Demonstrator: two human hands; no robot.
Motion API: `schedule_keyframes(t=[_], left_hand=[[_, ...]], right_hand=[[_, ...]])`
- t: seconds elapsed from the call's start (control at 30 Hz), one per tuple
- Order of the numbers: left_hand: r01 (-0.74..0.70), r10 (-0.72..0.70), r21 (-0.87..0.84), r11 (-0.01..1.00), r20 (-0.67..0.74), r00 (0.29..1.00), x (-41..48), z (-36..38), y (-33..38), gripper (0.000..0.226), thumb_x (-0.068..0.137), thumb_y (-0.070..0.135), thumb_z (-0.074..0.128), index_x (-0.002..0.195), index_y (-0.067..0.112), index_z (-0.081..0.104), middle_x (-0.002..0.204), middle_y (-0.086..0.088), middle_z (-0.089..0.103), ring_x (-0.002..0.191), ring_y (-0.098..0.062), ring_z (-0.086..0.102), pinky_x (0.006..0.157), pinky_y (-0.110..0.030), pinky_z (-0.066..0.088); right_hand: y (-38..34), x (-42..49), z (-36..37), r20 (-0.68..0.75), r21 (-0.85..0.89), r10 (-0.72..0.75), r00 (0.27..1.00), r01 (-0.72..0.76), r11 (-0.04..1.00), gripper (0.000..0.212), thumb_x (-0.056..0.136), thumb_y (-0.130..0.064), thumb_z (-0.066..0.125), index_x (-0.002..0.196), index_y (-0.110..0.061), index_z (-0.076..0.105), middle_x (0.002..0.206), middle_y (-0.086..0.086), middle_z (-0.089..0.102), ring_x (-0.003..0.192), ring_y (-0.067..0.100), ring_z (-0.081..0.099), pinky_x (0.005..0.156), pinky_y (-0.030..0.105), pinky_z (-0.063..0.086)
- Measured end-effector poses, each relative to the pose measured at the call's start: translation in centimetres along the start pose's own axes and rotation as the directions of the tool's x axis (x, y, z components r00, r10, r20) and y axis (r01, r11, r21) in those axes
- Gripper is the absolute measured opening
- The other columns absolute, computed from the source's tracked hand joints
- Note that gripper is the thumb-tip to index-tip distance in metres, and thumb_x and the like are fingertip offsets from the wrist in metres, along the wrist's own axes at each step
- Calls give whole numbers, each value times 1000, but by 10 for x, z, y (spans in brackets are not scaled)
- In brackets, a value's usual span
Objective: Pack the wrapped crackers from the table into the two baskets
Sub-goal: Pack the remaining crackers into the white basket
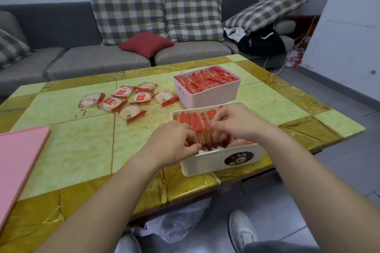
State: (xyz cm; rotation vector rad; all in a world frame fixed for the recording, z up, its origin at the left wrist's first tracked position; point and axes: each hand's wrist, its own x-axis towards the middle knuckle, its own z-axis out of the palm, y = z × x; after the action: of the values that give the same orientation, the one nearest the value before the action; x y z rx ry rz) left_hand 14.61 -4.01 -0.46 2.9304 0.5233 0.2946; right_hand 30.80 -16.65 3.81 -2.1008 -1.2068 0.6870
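Several wrapped crackers in clear and red wrappers lie loose on the green and yellow table, left of the baskets. A pink basket farther back is packed with upright red packets. The white basket with a round dark sticker sits at the near table edge, holding a row of upright packets. My left hand and my right hand are both inside the white basket, fingers curled on the packets standing at its near end. The packets under my fingers are partly hidden.
A pink flat lid or board lies at the table's left edge. Behind the table stands a grey sofa with checked cushions and a red pillow. A white plastic bag and my shoe are on the floor.
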Motion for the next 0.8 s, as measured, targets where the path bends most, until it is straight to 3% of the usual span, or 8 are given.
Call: schedule_keyframes(t=[0.1,0.23,0.3,0.5,0.57,0.63,0.73,0.8], left_hand=[[-1,1,49,999,2,1000,3,2,1,29,89,56,59,86,32,76,90,14,67,88,-12,58,73,-36,52],[72,-69,-65,995,47,997,5,0,0,24,85,56,67,81,34,74,89,16,64,84,-5,58,70,-37,56],[96,-88,-111,989,73,993,5,-2,1,20,85,53,70,80,34,74,88,17,64,83,-4,58,71,-36,56],[101,-87,-183,978,82,993,3,-3,1,15,87,44,72,80,32,75,85,17,64,81,-2,58,71,-31,54],[103,-89,-221,970,72,993,1,-2,-1,13,88,40,72,81,29,76,84,16,65,80,-3,59,72,-31,53],[110,-100,-261,959,50,994,0,-1,-3,13,90,36,71,82,27,76,82,16,65,80,-4,59,72,-31,51],[114,-112,-289,950,26,993,-3,0,-6,13,92,34,70,83,25,76,80,19,63,79,0,58,66,-22,42],[109,-108,-289,951,21,994,-4,0,-7,13,92,33,70,84,26,76,80,21,63,79,2,57,65,-19,38]], right_hand=[[14,-11,-29,-195,-203,-135,972,95,975,15,87,-14,70,78,-25,76,76,-9,75,72,8,69,69,28,56],[30,-20,-44,35,-434,-28,999,41,900,18,92,-22,66,102,-26,80,100,-16,72,94,6,66,82,24,49],[32,-22,-40,168,-439,28,985,50,897,26,93,-25,65,117,-26,77,106,-17,67,102,6,62,86,21,46],[28,-13,-20,232,-494,-45,972,158,855,27,95,-32,65,118,-22,75,84,-25,57,80,0,56,72,19,42],[28,-10,-20,204,-446,-99,974,183,876,16,96,-26,66,105,-23,79,85,-20,66,80,8,62,72,23,49],[27,-7,-22,61,-254,-132,989,143,957,13,96,-19,66,90,-21,77,83,-10,71,76,11,64,70,23,49],[27,-2,-25,-206,111,-42,978,66,992,22,93,-15,65,77,-2,72,64,0,60,63,16,54,65,31,44],[29,1,-24,-271,153,22,962,21,988,24,92,-16,64,78,3,69,57,-1,55,63,20,54,65,37,45]])
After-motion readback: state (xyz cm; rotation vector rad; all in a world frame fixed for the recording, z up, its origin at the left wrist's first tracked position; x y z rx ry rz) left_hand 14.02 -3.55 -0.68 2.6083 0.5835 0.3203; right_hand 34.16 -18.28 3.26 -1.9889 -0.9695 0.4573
